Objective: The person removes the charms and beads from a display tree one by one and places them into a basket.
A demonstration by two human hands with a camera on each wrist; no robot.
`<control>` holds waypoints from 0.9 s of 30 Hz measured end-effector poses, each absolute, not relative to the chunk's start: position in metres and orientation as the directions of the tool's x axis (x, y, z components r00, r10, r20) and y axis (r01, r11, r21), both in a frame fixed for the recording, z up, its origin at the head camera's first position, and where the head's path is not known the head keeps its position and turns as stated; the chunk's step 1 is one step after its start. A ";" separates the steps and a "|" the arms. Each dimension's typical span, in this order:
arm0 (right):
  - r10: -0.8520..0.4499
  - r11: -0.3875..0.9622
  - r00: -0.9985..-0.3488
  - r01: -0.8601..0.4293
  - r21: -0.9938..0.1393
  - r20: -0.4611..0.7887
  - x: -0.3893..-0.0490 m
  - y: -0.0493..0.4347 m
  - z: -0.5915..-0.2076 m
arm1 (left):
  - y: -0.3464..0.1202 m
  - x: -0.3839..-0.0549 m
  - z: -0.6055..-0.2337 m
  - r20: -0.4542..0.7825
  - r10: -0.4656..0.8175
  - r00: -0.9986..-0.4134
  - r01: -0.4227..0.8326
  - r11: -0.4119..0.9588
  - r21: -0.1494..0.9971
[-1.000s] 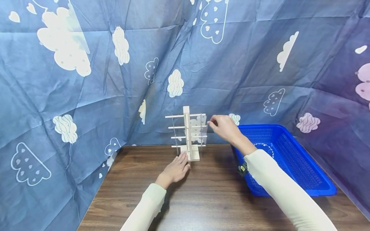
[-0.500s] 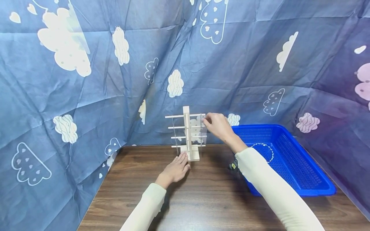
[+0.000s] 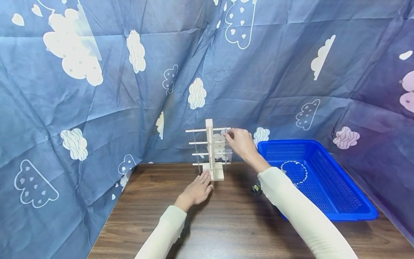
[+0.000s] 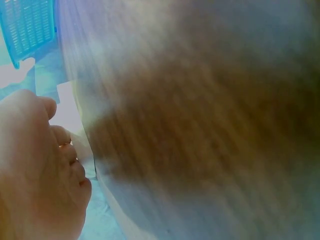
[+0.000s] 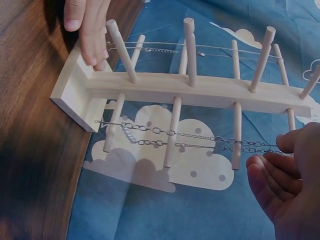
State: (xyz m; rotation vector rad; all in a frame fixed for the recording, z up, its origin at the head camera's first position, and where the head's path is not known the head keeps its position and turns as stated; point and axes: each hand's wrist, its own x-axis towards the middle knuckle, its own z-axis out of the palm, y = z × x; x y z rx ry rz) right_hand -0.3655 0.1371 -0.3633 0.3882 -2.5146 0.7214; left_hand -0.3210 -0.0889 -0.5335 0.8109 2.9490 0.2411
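Note:
A pale wooden stand (image 3: pixel 209 147) with a post and rows of pegs stands at the table's back edge. My left hand (image 3: pixel 196 190) rests with its fingers extended on the stand's base (image 5: pixel 75 92). A silver chain necklace (image 5: pixel 200 142) hangs in two strands along the pegs on the right side. Near the top peg, the thumb and forefinger of my right hand (image 5: pixel 295 185) pinch its upper end; the head view shows this right hand (image 3: pixel 240 144) at the stand's upper right. Another thin chain (image 3: pixel 196 151) hangs from the left pegs.
At the right of the wooden table (image 3: pixel 155 201) sits a blue plastic basket (image 3: pixel 343 187). A beaded bracelet or necklace (image 3: pixel 305 172) lies inside it. Behind the table hangs a blue cloth (image 3: pixel 136 100) printed with clouds, close to the stand.
My right hand has moved left from beside the stand to the hanging chain necklace, and its fingers have closed on it. The left hand has stayed on the base.

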 end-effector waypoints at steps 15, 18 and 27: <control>-0.122 0.808 -0.775 -0.440 -0.391 0.621 -0.361 0.130 -0.377 | -0.088 -0.320 -0.532 -0.021 0.515 -0.857 0.506 0.848 0.159; -0.114 0.803 -0.777 -0.440 -0.403 0.619 -0.361 0.129 -0.378 | -0.089 -0.319 -0.531 -0.017 0.515 -0.857 0.506 0.848 0.160; -0.070 0.786 -0.795 -0.415 -0.457 0.602 -0.359 0.131 -0.379 | -0.088 -0.318 -0.531 -0.011 0.520 -0.854 0.510 0.842 0.178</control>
